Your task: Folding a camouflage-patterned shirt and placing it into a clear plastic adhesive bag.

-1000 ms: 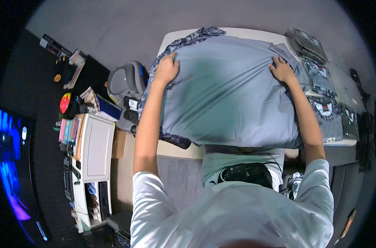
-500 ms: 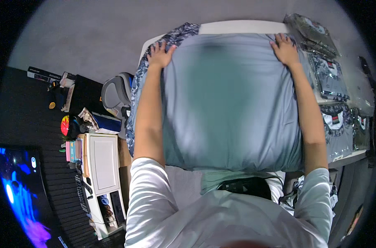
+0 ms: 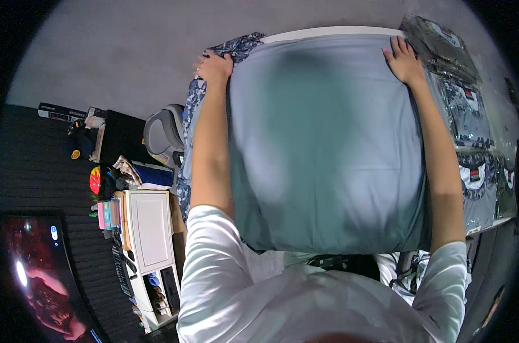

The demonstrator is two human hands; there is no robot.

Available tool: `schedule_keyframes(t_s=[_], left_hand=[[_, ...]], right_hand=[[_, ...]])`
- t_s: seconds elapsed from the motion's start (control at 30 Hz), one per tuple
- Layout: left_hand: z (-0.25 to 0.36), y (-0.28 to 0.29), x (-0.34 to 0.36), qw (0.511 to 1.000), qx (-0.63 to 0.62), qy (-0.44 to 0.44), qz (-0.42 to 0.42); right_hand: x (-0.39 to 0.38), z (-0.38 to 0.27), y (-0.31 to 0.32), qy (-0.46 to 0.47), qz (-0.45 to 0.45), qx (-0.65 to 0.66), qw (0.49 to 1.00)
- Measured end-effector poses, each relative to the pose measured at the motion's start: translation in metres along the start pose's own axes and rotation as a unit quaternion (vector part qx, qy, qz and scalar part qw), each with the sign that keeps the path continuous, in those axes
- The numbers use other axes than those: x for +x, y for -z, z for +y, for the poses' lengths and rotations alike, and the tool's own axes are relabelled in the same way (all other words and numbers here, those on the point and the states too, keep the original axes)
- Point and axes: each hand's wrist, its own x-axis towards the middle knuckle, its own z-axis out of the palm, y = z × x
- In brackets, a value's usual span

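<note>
Both hands, left hand (image 3: 215, 66) and right hand (image 3: 405, 59), press flat and open on the grey-blue cloth's (image 3: 328, 148) far corners, gripping nothing. Cloth overhangs the bench (image 3: 328, 30) near edge; it could slide off or bunch over the patterned fabric (image 3: 191, 108) at the left edge.

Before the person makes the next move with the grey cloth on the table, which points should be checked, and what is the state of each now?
1. Left hand on the far left corner of the grey cloth: ok.
2. Right hand on the far right corner: ok.
3. Cloth lies flat, no big folds: ok.
4. Cloth centred on the table: cannot tell.
5. Plastic-wrapped packages lie free of the cloth: cannot tell.
</note>
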Motion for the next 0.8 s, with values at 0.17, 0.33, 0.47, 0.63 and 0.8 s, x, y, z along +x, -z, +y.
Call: schedule_keyframes(t_s=[0.17,0.33,0.47,0.63,0.8], left_hand=[[-0.009,0.044,-0.079,0.969,-0.047,-0.226,0.092],[-0.054,0.107,-0.265,0.907,-0.219,-0.339,-0.121],[-0.098,0.156,-0.389,0.899,-0.297,-0.306,-0.098],[-0.163,0.149,-0.49,0.938,-0.322,-0.131,0.01],[-0.181,0.081,-0.534,0.84,-0.479,0.248,0.045]], right_hand=[[0.03,0.011,-0.023,0.0,-0.009,0.011,1.0],[0.065,0.02,-0.028,0.017,-0.025,0.018,0.999],[0.041,-0.002,0.007,0.057,-0.01,-0.012,0.998],[-0.116,-0.025,0.063,0.251,0.037,0.106,0.962],[-0.282,0.007,0.139,0.274,-0.024,0.093,0.957]])
